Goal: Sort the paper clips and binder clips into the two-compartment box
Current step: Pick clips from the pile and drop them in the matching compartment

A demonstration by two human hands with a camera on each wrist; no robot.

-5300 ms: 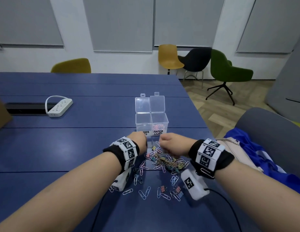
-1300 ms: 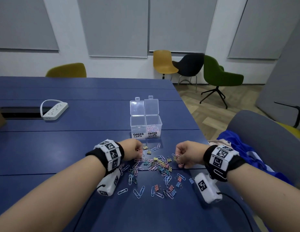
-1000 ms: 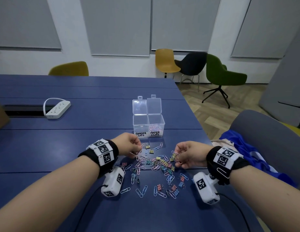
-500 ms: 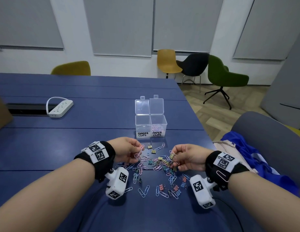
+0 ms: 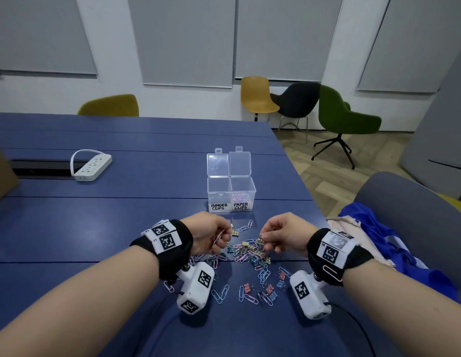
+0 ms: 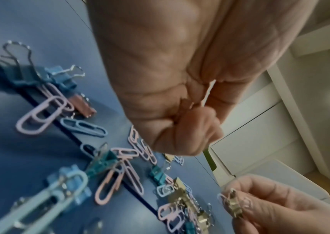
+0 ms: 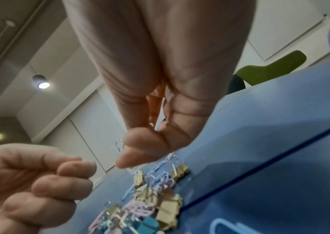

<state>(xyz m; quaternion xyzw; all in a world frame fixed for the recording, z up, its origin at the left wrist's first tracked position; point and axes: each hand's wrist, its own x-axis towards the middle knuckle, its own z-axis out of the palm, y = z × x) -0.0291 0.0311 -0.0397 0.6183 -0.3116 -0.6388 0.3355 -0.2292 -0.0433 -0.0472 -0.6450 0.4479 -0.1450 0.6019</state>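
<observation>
Blue tabletop point(image 5: 95, 228) fills most of the head view, with grey wall panels and a few chairs beyond it. Well beyond the left hand point(image 5: 208, 231) lies a white power strip point(image 5: 91, 164), which neither wrist camera catches. Just past both hands stands the clear two-compartment box point(image 5: 231, 193), lids up, its left half labelled BINDER CLIPS and its right half PAPER CLIPS; pink paper clips already lie in the right half, while I cannot tell whether the left half holds anything. Under and between the hands spreads the loose pile of clips point(image 5: 250, 256), with more scattered nearer the wrists. The left hand has its fingers curled, pinching a pink paper clip point(image 5: 218, 237); from its own wrist camera that clip is almost hidden inside the curled fingers point(image 6: 190, 131), and only teal and pink clips on the table show clearly. The right hand point(image 5: 283, 234) pinches a gold binder clip point(image 5: 261, 238) at its fingertips; the left wrist view shows this small clip point(image 6: 234, 204) best, wire handles out, whereas the right wrist view shows only a wire loop beside the thumb point(image 7: 140, 148).
</observation>
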